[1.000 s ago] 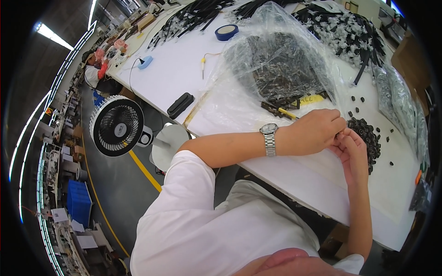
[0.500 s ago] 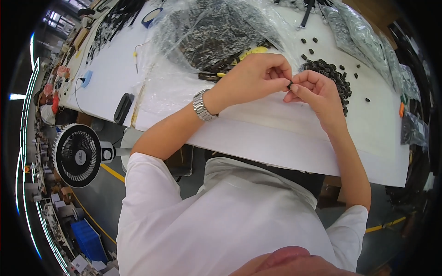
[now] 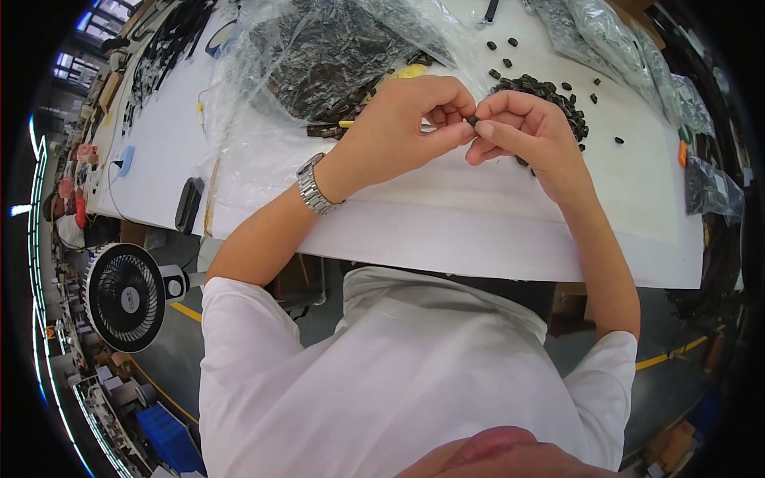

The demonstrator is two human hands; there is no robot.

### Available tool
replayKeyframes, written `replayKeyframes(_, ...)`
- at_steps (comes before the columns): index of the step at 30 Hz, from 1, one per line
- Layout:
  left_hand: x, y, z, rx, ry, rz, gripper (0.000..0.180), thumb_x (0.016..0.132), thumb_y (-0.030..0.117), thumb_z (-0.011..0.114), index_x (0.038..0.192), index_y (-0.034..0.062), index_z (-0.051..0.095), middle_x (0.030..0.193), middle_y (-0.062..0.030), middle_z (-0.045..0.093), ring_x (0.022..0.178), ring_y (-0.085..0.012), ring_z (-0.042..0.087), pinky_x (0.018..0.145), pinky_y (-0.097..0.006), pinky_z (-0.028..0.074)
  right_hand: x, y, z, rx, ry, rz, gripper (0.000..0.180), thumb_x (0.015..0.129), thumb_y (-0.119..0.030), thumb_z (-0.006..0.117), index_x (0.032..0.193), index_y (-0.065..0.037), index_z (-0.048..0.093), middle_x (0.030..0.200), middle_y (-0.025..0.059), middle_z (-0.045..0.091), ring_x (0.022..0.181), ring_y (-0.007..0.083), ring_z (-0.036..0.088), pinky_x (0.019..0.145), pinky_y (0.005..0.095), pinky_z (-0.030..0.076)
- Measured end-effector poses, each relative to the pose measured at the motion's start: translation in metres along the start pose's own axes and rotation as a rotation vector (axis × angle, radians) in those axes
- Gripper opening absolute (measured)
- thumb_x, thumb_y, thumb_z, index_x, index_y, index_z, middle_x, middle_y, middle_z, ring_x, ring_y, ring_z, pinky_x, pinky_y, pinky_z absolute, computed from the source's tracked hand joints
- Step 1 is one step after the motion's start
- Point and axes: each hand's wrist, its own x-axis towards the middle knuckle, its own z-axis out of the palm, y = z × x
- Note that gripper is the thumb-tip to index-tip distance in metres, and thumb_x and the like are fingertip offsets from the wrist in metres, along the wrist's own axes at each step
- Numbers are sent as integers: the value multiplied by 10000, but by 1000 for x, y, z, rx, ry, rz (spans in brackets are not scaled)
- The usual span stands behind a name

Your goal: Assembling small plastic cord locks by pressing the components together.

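Between my two hands, above the white table, is a small black piece [image 3: 472, 121], pinched at the fingertips. My left hand [image 3: 406, 119], with a metal watch [image 3: 316, 187] on its wrist, closes on one side of it. Thumb and forefinger of my right hand [image 3: 532, 135] press on the other side. Just beyond the right hand lies a pile of small black pieces [image 3: 567, 111], partly hidden by it. A short yellow rod [image 3: 345, 123] shows beside the left hand; whether that hand holds it I cannot tell.
A clear plastic bag [image 3: 319, 60] full of dark parts lies beyond my left hand. More plastic bags [image 3: 594, 40] lie at the far right. A black oblong case [image 3: 190, 205] rests by the table's left edge, above a fan [image 3: 127, 296]. Loose black pieces [image 3: 619, 140] dot the table [image 3: 446, 231].
The whole view has shifted, so table and hands appear further left and slightly higher. Both hands keep their pinch at the small black piece, which shows a little more now.
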Motion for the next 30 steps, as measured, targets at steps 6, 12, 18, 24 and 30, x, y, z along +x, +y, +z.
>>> replayKeyframes(6, 1, 5, -5, -220, -33, -127, 118, 972, 54, 735, 1061, -17, 709, 932, -41, 730, 819, -106, 709, 789, -264, 601, -1, -3, -1, -5, -24, -3, 182, 973, -116, 700, 1090, 23, 692, 958, 139, 788, 837, 168, 774, 807, 318, 633)
replayKeyframes(12, 2, 6, -6, -475, -153, -192, 107, 944, 82, 760, 979, 16, 684, 884, -28, 714, 777, -97, 697, 708, -229, 547, -5, -15, -1, 59, -95, 123, 157, 917, -113, 719, 1010, 12, 699, 901, 129, 775, 809, 178, 773, 787, 298, 625)
replayKeyframes(18, 5, -3, -1, -650, -235, -269, 125, 934, 114, 758, 938, 40, 657, 862, -16, 696, 738, -97, 675, 675, -223, 502, -10, -18, 10, -37, -8, 98, 110, 918, -57, 693, 972, 38, 679, 879, 127, 774, 774, 170, 768, 738, 270, 616)
replayKeyframes(24, 5, -4, -2, -590, -210, -274, 106, 928, 71, 737, 928, 30, 639, 844, -16, 675, 809, -116, 732, 740, -233, 560, -15, -7, 31, -311, 216, 10, 92, 937, -52, 697, 973, 30, 674, 857, 102, 773, 782, 140, 760, 710, 268, 599)
replayKeyframes(30, 4, 11, 18, -119, 35, -241, 35, 930, 8, 653, 960, 3, 635, 881, -38, 694, 785, -134, 748, 755, -249, 589, -4, 20, 29, -699, 344, -360, 86, 960, -47, 699, 1014, -8, 647, 817, 110, 741, 766, 196, 767, 677, 312, 582)
